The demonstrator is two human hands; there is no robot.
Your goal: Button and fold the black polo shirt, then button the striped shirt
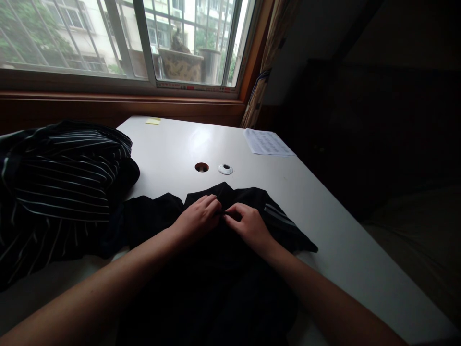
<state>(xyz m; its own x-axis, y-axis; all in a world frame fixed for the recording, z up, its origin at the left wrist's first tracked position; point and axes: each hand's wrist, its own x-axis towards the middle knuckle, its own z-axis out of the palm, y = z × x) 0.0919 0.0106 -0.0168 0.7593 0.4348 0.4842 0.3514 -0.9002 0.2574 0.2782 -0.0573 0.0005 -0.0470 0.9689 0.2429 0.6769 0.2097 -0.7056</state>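
Note:
A black shirt (209,283) lies spread on the white table (173,144), with grey stripes on its right sleeve. My left hand (200,214) is closed on the cloth near the shirt's upper middle, its fingers curled downward. Close beside it, my right hand (248,223) pinches the same spot between thumb and forefinger. The fingertips of both hands nearly meet over a small fold of the dark cloth. Whether a button or other fastening is between them is too dark to tell.
A heap of black clothing with white stripes (68,178) sits at the left. Behind the shirt are a round hole (201,167) and a white cap (225,169). Printed sheets (268,142) lie at the far right edge, a yellow note (153,121) near the window (187,43).

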